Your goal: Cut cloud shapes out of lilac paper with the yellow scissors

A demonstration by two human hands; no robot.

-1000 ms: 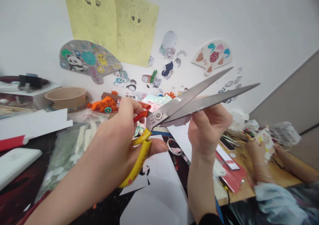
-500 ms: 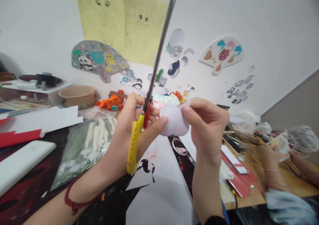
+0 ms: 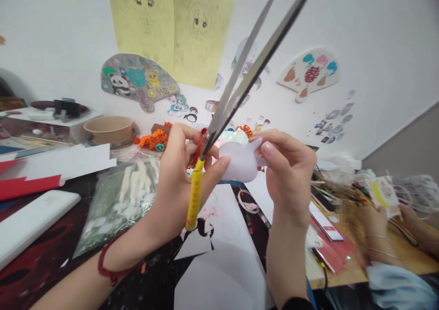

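Note:
My left hand (image 3: pixel 171 182) is closed, with yellow-and-red-handled scissors (image 3: pixel 195 193) hanging on its fingers. Their long blades point up and to the right, slightly apart, away from the paper. The same hand's thumb and fingers pinch the left edge of a small rounded white paper cutout (image 3: pixel 236 166). At the cutout's right side, my right hand (image 3: pixel 288 182) pinches it between thumb and fingers, by a narrow strip sticking out there. Below both hands, a white paper sheet (image 3: pixel 222 278) lies on the dark table, with a black-and-white paper scrap (image 3: pixel 197 246) on it.
On the left are a clear bag of white pieces (image 3: pixel 120 205), a white box-like bar (image 3: pixel 37 225) and a round tan container (image 3: pixel 109 129). To the right, a phone (image 3: pixel 325 223) rests on red plastic. Another person's hands (image 3: pixel 373 223) hold a small card there.
The scissors have swung to the right and their blades have parted. The paper cutout has turned slightly, and a strip at its right now stands out. The other person's card has tilted.

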